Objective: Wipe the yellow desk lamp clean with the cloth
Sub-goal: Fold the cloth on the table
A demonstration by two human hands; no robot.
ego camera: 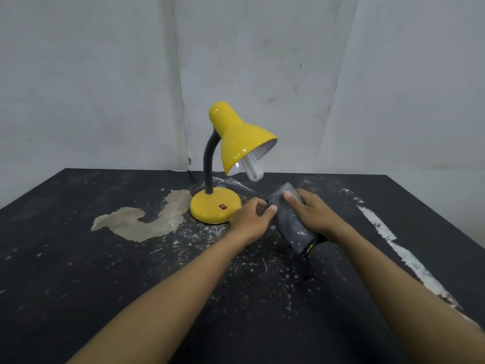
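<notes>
Farthest left of both grips, a pale scraped patch (pixel 147 219) marked the dark, dust-speckled table (pixel 105 285). The yellow desk lamp (pixel 244 137) stood upright just left of the left grip (pixel 250 219). Its round base (pixel 215 207), with a red switch (pixel 222 206), lay close beside the knuckles, but I could not tell whether they touched. The black neck (pixel 208 164) curved up to the shade, which tilted rightward over the grips, with a white spiral bulb (pixel 252 166) poking out. The left grip was narrow, its fingers curled and its thumb pressed on the near-left edge of the cloth (pixel 286 219), pinching it. The cloth, dark grey, dusty and folded into a long bundle, lay slantwise between the two grips, above the table, apart from the lamp. The right grip (pixel 312 214) held its right side, thumb on top, fingers wrapped round behind. Well right of that grip, a white streak (pixel 380 227) ran along the table.
</notes>
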